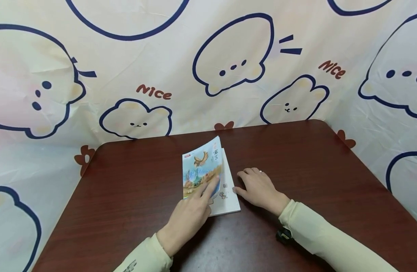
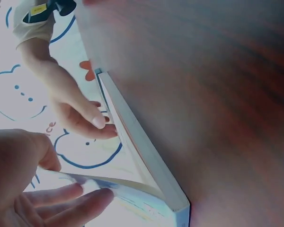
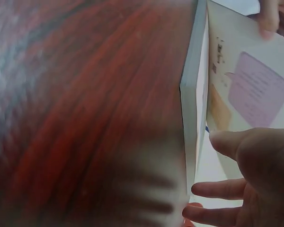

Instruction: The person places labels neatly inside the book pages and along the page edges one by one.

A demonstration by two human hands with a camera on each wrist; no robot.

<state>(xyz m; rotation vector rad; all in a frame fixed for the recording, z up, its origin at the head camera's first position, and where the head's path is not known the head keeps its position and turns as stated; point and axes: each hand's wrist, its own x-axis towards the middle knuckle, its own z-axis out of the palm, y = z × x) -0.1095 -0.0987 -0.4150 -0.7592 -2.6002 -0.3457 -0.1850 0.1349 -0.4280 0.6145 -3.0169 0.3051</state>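
A thin book [image 1: 230,202] lies on the table with its illustrated front cover [image 1: 201,170], a bird over a blue and tan scene, lifted partway. My left hand [image 1: 191,217] pinches that cover, thumb on one side and fingers on the other, as the left wrist view shows. White inner pages show under the cover. My right hand [image 1: 259,189] is at the book's right edge, fingers loosely bent, holding nothing. In the right wrist view, its thumb and fingers are beside the page edges [image 3: 191,118]; whether they touch, I cannot tell. A purple printed panel [image 3: 260,90] shows inside the cover.
The dark reddish-brown table [image 1: 137,181] extends around the book on all sides. Behind it and at both sides hangs a pale curtain [image 1: 181,94] with cartoon outlines. A small black device [image 1: 284,235] is strapped at the right wrist.
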